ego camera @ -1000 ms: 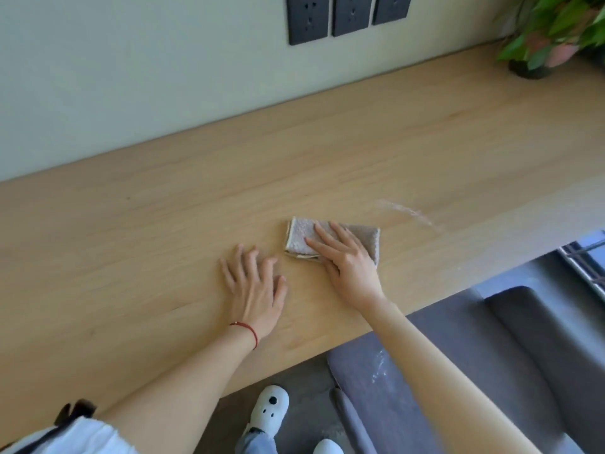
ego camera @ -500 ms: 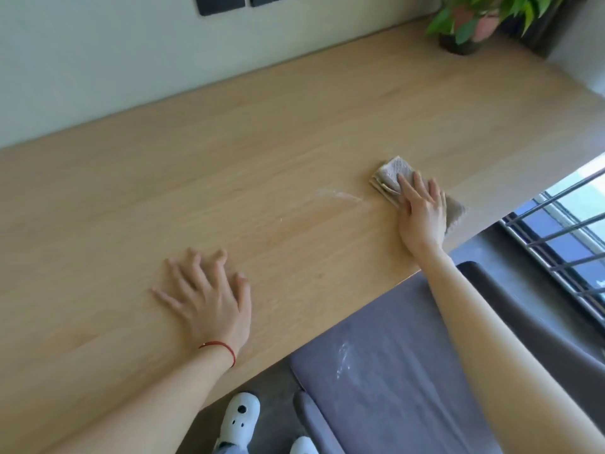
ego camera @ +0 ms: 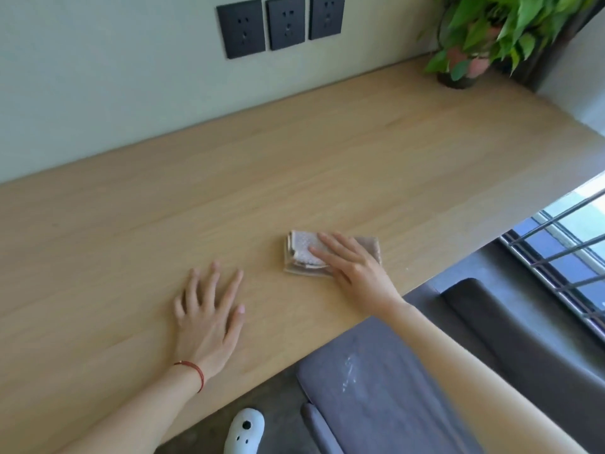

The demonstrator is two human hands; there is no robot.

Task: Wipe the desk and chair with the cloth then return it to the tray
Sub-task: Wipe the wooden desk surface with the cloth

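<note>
A folded beige-grey cloth (ego camera: 302,253) lies on the light wooden desk (ego camera: 294,178), near its front edge. My right hand (ego camera: 350,265) presses flat on the cloth's right half, fingers stretched out over it. My left hand (ego camera: 209,309) rests palm down on the bare desk to the left of the cloth, fingers spread, a red string around the wrist. Below the desk edge stands a grey chair (ego camera: 386,388) with a white smear (ego camera: 349,371) on its seat. No tray is in view.
A potted green plant (ego camera: 484,34) stands at the desk's far right corner. Three dark wall sockets (ego camera: 278,26) sit above the desk. A barred window (ego camera: 563,253) is at the right. A white shoe (ego camera: 245,430) shows on the floor.
My right hand has slid the cloth back left along the desk, from near the right front edge toward my left hand. The white streak seen on the desk earlier no longer shows.
</note>
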